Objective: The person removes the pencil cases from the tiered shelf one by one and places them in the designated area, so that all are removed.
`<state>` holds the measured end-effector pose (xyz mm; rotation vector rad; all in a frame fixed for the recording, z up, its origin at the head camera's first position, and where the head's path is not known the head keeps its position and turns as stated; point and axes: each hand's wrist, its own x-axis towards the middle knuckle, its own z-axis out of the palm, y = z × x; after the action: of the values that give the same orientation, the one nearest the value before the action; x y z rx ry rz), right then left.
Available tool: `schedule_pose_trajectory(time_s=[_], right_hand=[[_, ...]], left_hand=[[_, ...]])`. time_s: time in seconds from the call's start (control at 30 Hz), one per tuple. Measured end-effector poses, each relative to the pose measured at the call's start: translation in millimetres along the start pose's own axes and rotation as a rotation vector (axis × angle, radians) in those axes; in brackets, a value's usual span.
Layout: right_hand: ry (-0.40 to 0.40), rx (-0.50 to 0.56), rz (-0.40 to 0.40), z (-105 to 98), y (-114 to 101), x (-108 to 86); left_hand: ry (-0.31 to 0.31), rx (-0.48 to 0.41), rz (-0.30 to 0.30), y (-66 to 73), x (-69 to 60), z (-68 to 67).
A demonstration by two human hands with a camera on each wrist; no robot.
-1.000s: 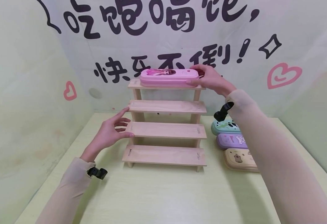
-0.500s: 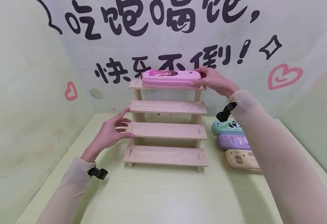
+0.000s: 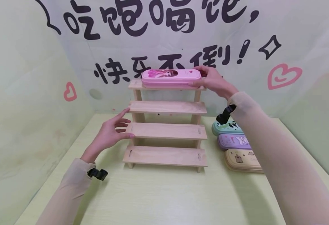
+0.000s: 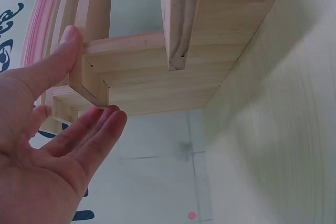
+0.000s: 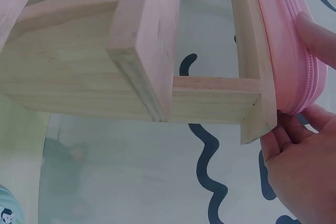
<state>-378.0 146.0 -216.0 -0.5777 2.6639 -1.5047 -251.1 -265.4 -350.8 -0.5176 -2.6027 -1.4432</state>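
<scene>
On the top tier of a wooden stepped shelf (image 3: 167, 156) lies a pink zippered pencil case (image 3: 167, 79) printed with a cartoon girl. My right hand (image 3: 213, 82) grips its right end, thumb in front and fingers behind. The right wrist view shows the case's zipper (image 5: 308, 77) beside the thumb, with the fingertips partly hidden by the case and the board end. My left hand (image 3: 109, 132) holds the left side of the shelf at the middle tiers. In the left wrist view its thumb and fingers (image 4: 100, 140) touch a board end from two sides.
To the right of the shelf lie a green panda pencil case (image 3: 226, 127), a purple one (image 3: 233, 141) and a beige one (image 3: 241, 160). My right sleeve partly covers them. A printed wall cloth (image 3: 164, 40) stands close behind the shelf on the pale table (image 3: 159, 200).
The pink pencil case shifts very slightly on the top tier, with my right hand still on its end. My left hand stays in place. The view sways a little.
</scene>
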Motion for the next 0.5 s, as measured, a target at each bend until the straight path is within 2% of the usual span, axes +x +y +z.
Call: schedule_pose_trajectory(time_s=[0.23, 0.5], right_hand=[[0.030, 0.048, -0.006, 4, 1, -4.9], [0.057, 0.126, -0.052, 7, 6, -11.9]], left_hand=[[-0.002, 0.002, -0.004, -0.7, 0.5, 0.0], [-0.003, 0.006, -0.003, -0.1, 0.0, -0.3]])
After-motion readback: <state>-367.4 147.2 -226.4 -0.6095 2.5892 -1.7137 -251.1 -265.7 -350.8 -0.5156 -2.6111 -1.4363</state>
